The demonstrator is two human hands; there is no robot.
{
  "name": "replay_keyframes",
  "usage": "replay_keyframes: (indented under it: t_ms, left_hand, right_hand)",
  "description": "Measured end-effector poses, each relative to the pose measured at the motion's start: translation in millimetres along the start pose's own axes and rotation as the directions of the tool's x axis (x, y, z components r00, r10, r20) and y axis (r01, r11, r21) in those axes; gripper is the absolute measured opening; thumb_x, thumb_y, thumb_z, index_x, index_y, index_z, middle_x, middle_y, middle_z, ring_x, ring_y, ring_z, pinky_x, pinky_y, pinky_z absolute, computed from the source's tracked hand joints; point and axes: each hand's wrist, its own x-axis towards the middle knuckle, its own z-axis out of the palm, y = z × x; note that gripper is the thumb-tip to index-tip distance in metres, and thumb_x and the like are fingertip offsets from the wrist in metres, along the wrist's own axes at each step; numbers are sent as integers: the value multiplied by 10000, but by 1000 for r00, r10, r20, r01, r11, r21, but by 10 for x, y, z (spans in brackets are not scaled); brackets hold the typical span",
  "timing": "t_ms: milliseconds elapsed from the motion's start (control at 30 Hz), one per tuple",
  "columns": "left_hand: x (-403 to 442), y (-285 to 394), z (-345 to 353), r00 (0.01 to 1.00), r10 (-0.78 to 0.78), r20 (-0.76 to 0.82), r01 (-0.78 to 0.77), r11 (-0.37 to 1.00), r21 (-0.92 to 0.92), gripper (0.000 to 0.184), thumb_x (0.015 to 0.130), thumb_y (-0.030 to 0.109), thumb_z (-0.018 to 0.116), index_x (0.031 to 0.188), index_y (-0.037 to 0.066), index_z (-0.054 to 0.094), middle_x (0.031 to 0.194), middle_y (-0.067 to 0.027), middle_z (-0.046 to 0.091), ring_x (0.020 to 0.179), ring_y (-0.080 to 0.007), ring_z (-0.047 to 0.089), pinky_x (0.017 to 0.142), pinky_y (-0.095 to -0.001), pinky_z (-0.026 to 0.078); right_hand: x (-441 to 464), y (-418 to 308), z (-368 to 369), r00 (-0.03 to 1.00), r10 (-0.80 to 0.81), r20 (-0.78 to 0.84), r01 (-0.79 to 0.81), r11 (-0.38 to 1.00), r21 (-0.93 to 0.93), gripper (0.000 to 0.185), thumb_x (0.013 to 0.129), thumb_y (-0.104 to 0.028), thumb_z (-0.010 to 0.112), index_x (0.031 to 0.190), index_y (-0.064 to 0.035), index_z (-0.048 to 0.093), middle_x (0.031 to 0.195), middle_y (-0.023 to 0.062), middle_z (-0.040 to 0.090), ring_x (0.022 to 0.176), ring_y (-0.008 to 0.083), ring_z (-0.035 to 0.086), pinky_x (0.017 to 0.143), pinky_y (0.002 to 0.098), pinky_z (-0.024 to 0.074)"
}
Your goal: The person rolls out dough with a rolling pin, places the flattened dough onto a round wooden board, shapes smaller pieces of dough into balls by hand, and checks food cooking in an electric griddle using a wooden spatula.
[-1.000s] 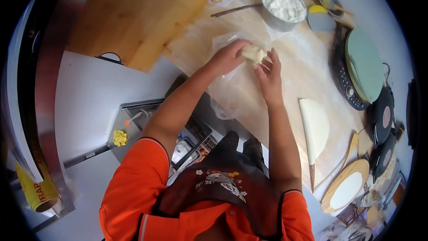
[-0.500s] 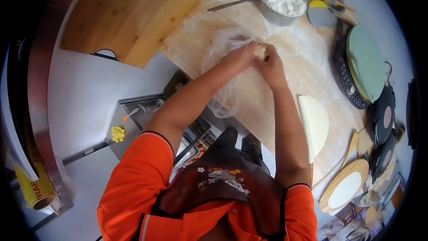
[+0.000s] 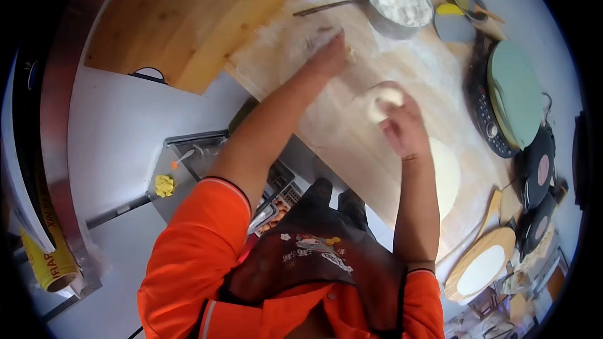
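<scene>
My left hand (image 3: 329, 58) is over the floured board, blurred by motion, with its fingers closed on a clear plastic bag (image 3: 314, 39). A small pale bit shows beside its fingers, too smeared to name. My right hand (image 3: 404, 124) grips a rounded piece of pale dough (image 3: 384, 99) at its fingertips, above the middle of the board. Below my right wrist lies a flat, pale sheet of dough (image 3: 445, 179), partly hidden by my forearm.
A metal bowl of flour (image 3: 401, 7) stands at the back, with a dark stick (image 3: 330, 6) beside it. A green-lidded electric griddle (image 3: 516, 94) is on the right. Nearer me is a round wooden board (image 3: 456, 282) bearing a white disc.
My hands have come apart. The left went up and left with the bag, which no longer hangs over the front edge; the right came down and right with the dough piece.
</scene>
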Motion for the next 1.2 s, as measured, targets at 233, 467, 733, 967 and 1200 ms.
replay_keyframes:
  t_ms: [233, 467, 733, 967, 1200]
  left_hand:
    - [-1072, 694, -271, 901, 364, -237, -365, 930, 44, 874, 815, 148, 759, 1567, -3, 340, 1589, -249, 345, 1475, -425, 331, 1233, -543, 233]
    - [-1183, 1091, 946, 993, -6, -117, -115, 154, -981, 678, 1110, 316, 462, 1592, -92, 214, 1657, -217, 291, 1541, -265, 274, 1256, -387, 211]
    - [-954, 656, -44, 934, -271, -234, -67, 508, -859, 633, 1092, 312, 472, 1577, -53, 293, 1571, -192, 410, 1409, -269, 471, 1197, -417, 350]
    - [-1307, 885, 563, 996, 79, -37, -46, 114, -992, 757, 1108, 532, 275, 1629, -5, 162, 1667, -176, 265, 1517, -268, 319, 1245, -438, 263]
    - [-1203, 997, 575, 997, -14, 72, 63, -343, -937, 866, 1069, 657, 192, 1655, 43, 21, 1732, -126, 119, 1589, -283, 145, 1282, -404, 158]
  right_hand:
    - [18, 448, -721, 880, -388, -274, 16, 602, -798, 263, 1048, -310, 556, 1062, -63, 646, 1075, 83, 647, 1064, 260, 598, 915, 405, 441]
    - [652, 493, -1034, 657, -725, 208, 68, -218, -974, 299, 1024, -250, 543, 1232, -57, 635, 1447, 182, 541, 1418, 418, 410, 1173, 574, 270]
    - [280, 697, -476, 841, -414, 349, 290, -200, -936, 505, 974, -193, 595, 1443, -14, 538, 1565, 179, 461, 1504, 348, 357, 1248, 512, 251]
    - [446, 472, -684, 858, -449, 249, 138, -266, -954, 529, 1051, -280, 465, 1519, -32, 461, 1622, 160, 393, 1550, 327, 268, 1266, 544, 160]
    - [165, 956, -337, 839, -515, 173, 202, 0, -979, 610, 1057, -390, 418, 1557, -41, 430, 1660, 178, 332, 1563, 365, 242, 1265, 548, 122]
